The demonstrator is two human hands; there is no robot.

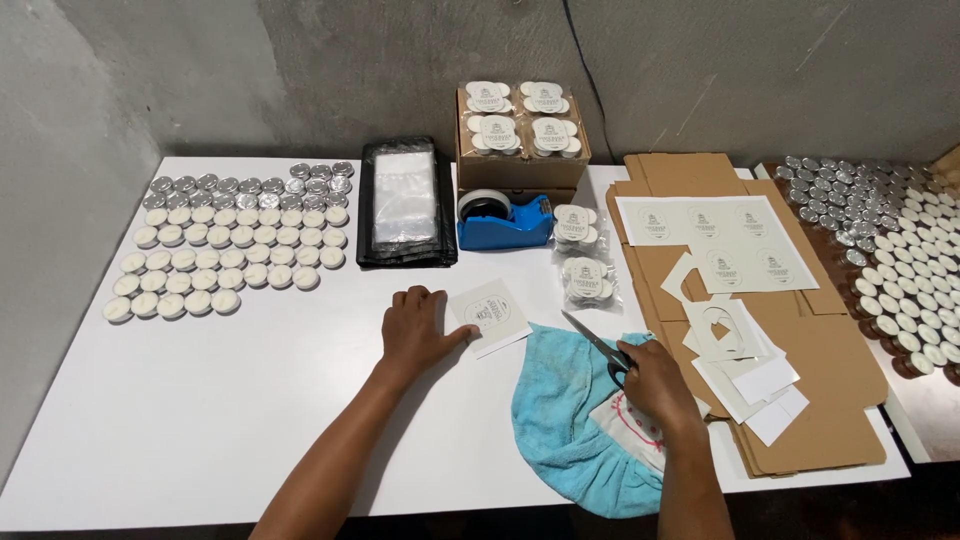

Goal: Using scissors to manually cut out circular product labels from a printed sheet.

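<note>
- Rows of tealight candles (225, 245) fill the far left of the white worktop (200, 420).
- A black-edged stack of clear bags (405, 200) lies behind the left hand.
- The left hand (418, 330) rests flat, fingers loosely together, its thumb touching a cut-out label card (490, 315).
- A blue tape dispenser (503, 222) stands before a cardboard box (520, 165) topped with packed candle bags.
- Two more packed bags (585, 255) lie just right of the dispenser.
- The right hand (655, 380) is closed around the handles of scissors (598, 345), over a light blue towel (565, 420).
- A label sheet (710, 245) and paper offcuts (745, 360) lie on flattened cardboard (820, 400).
</note>
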